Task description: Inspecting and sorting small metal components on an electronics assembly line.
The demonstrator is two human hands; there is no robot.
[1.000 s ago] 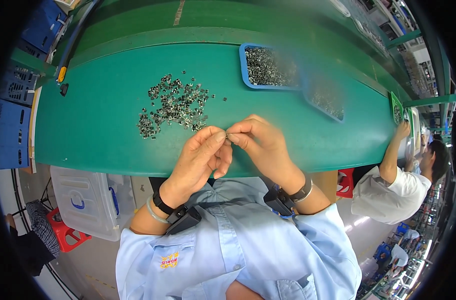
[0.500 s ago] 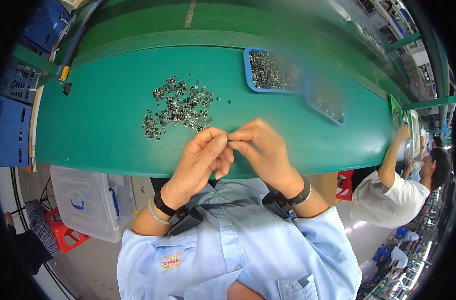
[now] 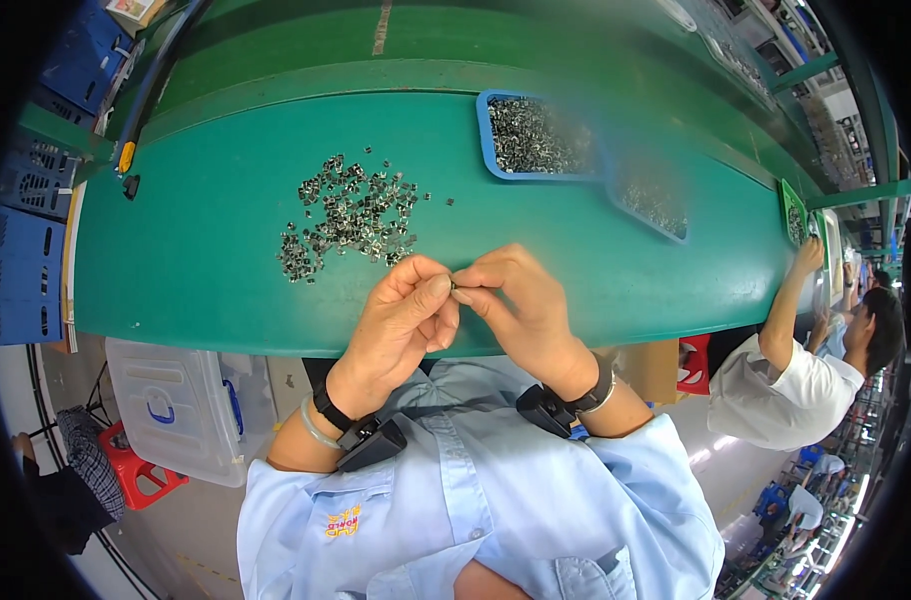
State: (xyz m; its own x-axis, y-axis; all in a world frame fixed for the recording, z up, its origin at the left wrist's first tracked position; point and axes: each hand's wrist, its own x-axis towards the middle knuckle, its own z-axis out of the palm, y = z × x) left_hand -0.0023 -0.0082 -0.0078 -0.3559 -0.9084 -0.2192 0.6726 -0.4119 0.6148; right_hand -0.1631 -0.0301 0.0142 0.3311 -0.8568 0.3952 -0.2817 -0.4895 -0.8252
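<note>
My left hand (image 3: 401,315) and my right hand (image 3: 524,305) meet fingertip to fingertip above the front of the green table (image 3: 216,290). Between their pinched thumbs and forefingers sits a tiny dark metal part (image 3: 454,286), mostly covered by the fingers. Just beyond my left hand a loose pile of small black and silver metal parts (image 3: 361,210) is spread over the mat. Farther back and to the right, a blue tray (image 3: 488,150) holds many similar parts. A second tray (image 3: 656,228) beside it is blurred by a smear in the picture.
A yellow-ended tool (image 3: 127,157) lies at the table's far left, with blue crates (image 3: 21,275) beyond. A clear lidded box (image 3: 171,405) and a red stool (image 3: 141,480) stand on the floor at left. At right a co-worker (image 3: 791,390) reaches toward a green tray (image 3: 794,215).
Both hands stay pinched together, with only a slight shift of the fingers. The whole view has moved a little. The co-worker's hand at right has shifted slightly.
</note>
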